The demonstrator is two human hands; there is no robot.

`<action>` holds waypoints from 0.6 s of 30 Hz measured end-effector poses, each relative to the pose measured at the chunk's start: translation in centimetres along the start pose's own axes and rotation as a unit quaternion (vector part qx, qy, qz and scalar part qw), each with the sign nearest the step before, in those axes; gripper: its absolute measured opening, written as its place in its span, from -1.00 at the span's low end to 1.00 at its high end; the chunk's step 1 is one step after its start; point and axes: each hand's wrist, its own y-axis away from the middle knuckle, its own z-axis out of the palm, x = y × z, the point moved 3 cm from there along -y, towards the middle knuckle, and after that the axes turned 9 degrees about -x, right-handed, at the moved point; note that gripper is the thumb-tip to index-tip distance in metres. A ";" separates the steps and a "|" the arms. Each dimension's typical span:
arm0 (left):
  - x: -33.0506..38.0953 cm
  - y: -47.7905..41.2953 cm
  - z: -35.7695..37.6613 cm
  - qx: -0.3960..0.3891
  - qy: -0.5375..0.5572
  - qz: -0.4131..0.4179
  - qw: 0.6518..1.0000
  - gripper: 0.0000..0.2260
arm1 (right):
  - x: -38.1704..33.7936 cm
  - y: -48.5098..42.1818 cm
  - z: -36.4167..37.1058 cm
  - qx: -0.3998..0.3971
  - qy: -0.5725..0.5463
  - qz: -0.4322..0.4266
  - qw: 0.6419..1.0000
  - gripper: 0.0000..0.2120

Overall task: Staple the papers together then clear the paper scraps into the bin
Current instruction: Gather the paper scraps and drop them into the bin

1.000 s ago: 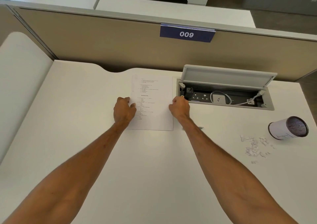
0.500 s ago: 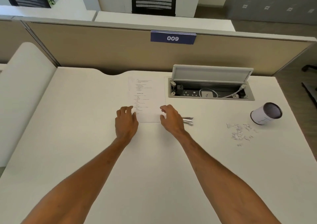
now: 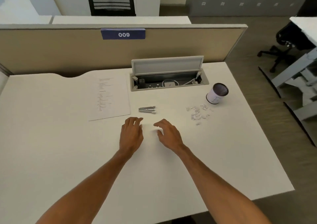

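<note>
The printed papers (image 3: 109, 98) lie flat on the white desk (image 3: 68, 155), left of centre. A small silver stapler (image 3: 147, 109) rests just right of the papers' lower corner. A heap of white paper scraps (image 3: 198, 113) lies further right, with a small white cylindrical bin (image 3: 217, 94) tipped on its side behind it, its dark mouth facing up and right. My left hand (image 3: 131, 134) and my right hand (image 3: 169, 134) hover over the desk just in front of the stapler, fingers apart, holding nothing.
An open cable box (image 3: 169, 82) with raised lid, sockets and white cables is sunk in the desk behind the stapler. A beige partition (image 3: 68, 52) with a "009" label closes the back. The desk's right edge drops to the floor, where an office chair (image 3: 288, 48) stands.
Both hands have let go of the papers and drawn back toward me and to the right, stopping in front of the stapler. The view has shifted right, and the stapler is uncovered.
</note>
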 end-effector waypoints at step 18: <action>19.3 -7.5 9.4 -0.141 -0.004 0.009 0.990 -0.49 | 20.9 1.8 -13.6 0.107 -0.036 0.217 0.970 -0.66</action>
